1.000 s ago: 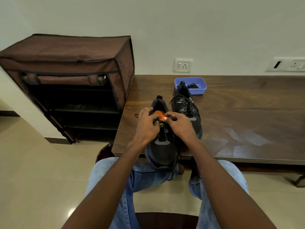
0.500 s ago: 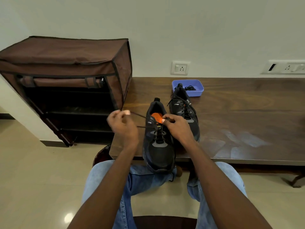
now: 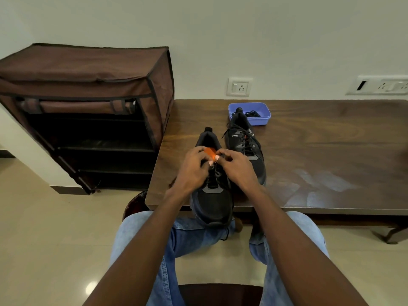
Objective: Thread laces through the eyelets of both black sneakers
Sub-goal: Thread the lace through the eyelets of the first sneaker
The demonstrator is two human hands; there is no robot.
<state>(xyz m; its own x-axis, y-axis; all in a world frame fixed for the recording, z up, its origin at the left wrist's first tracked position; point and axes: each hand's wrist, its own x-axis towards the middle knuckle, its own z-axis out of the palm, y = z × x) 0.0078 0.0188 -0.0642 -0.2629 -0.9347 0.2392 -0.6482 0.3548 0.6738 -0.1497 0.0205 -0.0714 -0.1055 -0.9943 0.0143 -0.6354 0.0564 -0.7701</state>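
Note:
Two black sneakers stand on a dark wooden table point(image 3: 320, 151). The near sneaker point(image 3: 212, 199) has an orange insole, and its toe hangs over the table's front edge. My left hand point(image 3: 194, 171) and my right hand point(image 3: 236, 168) meet over its upper eyelets, fingertips pinching the black lace by the tongue. The lace itself is mostly hidden under my fingers. The second sneaker point(image 3: 245, 140) stands just behind and to the right, with a lace crossing its eyelets and loose ends at its sides.
A blue plastic tray point(image 3: 262, 120) with a coiled black lace sits behind the far sneaker near the wall. A brown fabric shoe rack point(image 3: 88, 111) stands left of the table. My knees in jeans are below the table edge.
My left hand, which had pulled a lace end out to the left, has come back to the near sneaker's eyelets. My right hand has stayed at the tongue.

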